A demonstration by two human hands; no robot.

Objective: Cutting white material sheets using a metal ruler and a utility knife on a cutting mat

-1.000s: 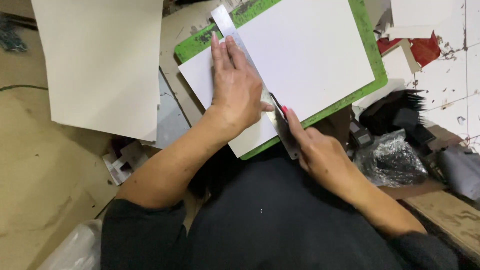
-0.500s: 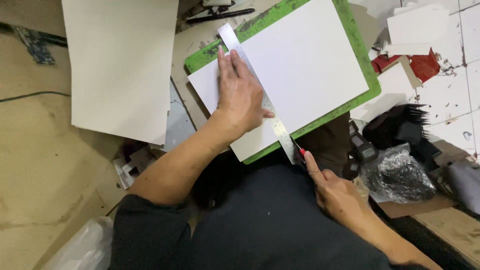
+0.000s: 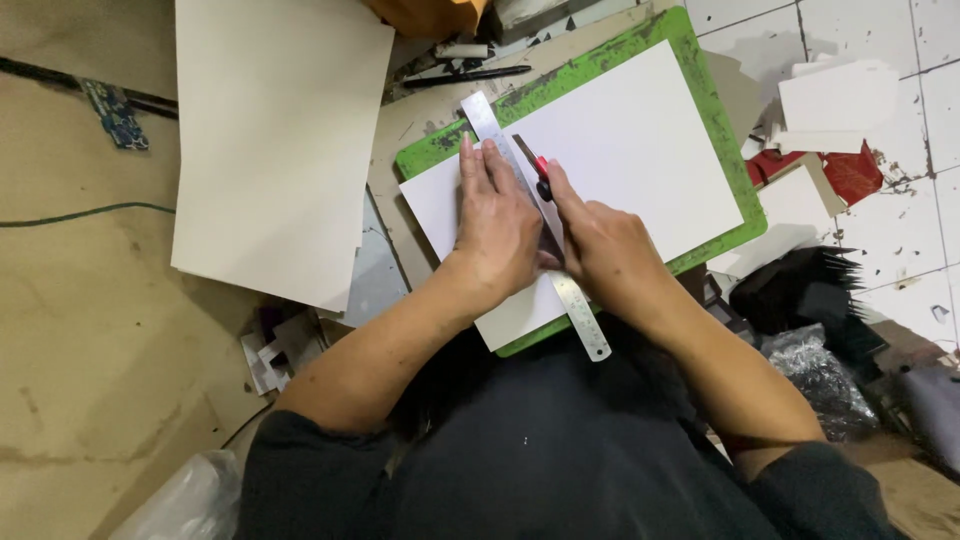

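Right hand [image 3: 610, 250] had travelled from near end of steel ruler [image 3: 535, 225] up to its far half since half a second before; knife [image 3: 535, 170] went with it. Right hand curled closed round red-handled knife, blade against ruler's right edge. Left hand [image 3: 500, 225] lay flat, fingers spread, pressing ruler down on white sheet [image 3: 640, 150]. One ruler, one knife. One sheet under ruler, atop green cutting mat [image 3: 720, 140]; second white sheet [image 3: 270, 140] left of mat. Black pen [image 3: 465, 75] beyond mat.
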